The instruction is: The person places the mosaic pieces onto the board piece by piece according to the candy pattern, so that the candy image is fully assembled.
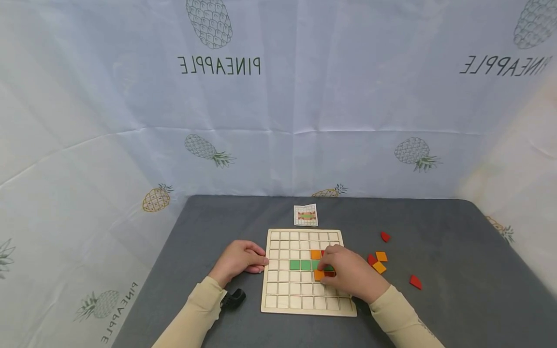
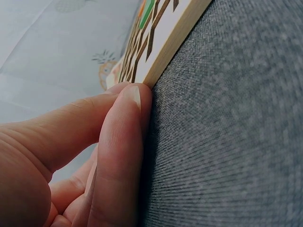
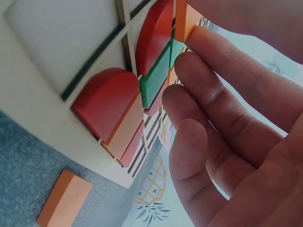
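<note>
A pale wooden grid board (image 1: 283, 302) lies on the grey table. My left hand (image 1: 239, 258) is at its left edge, with thumb and forefinger tips pinching the rim (image 2: 165, 56). My right hand (image 1: 350, 270) is over the board's right half and pinches an orange square tile (image 3: 182, 21) between thumb and forefinger; the tile appears tilted up from the surface. A row of green tiles (image 1: 300, 265) runs across the middle, partly hidden by the right hand. Above the row sits another orange tile (image 1: 315, 254). Red rounded tiles (image 3: 106, 101) fill cells near the right edge.
Right of the board lie loose orange tiles (image 1: 381, 256) and several red ones, including one red tile (image 1: 416, 282) set apart. A small printed pattern card (image 1: 306, 221) is behind the board. A pineapple-print cloth (image 1: 278, 96) hangs behind the table.
</note>
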{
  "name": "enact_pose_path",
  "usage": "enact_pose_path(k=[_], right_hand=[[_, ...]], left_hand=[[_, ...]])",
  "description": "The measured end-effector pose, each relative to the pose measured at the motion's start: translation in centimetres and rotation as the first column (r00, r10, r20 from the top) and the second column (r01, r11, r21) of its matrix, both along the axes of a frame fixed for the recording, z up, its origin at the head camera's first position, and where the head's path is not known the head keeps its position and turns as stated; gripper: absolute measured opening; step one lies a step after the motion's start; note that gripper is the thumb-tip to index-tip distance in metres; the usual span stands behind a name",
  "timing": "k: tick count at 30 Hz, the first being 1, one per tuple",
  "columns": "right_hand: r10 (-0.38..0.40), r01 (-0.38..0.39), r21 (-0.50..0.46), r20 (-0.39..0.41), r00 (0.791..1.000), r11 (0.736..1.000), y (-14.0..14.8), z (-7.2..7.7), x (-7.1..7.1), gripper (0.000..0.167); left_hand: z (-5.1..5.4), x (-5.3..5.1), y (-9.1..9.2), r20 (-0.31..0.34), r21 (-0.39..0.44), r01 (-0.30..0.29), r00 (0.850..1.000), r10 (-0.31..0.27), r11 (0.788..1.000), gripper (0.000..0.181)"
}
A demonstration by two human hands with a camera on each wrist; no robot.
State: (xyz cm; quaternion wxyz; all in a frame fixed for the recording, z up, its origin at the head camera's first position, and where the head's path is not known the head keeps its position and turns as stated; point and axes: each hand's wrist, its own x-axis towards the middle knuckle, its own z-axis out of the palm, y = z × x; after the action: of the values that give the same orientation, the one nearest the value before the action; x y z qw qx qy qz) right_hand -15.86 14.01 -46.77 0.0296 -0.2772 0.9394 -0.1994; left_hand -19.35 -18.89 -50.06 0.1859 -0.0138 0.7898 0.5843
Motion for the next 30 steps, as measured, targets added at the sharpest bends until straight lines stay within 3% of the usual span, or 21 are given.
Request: enact_pose_path(k=[30], right_hand=[[-0.008, 0.008, 0.021, 0.006, 1.0, 1.0, -0.46, -0.23, -0.03, 0.015]], left_hand=[[-0.11, -0.11, 0.06, 0.003, -0.02, -0.011, 1.0, 0.011, 1.0, 0.032]])
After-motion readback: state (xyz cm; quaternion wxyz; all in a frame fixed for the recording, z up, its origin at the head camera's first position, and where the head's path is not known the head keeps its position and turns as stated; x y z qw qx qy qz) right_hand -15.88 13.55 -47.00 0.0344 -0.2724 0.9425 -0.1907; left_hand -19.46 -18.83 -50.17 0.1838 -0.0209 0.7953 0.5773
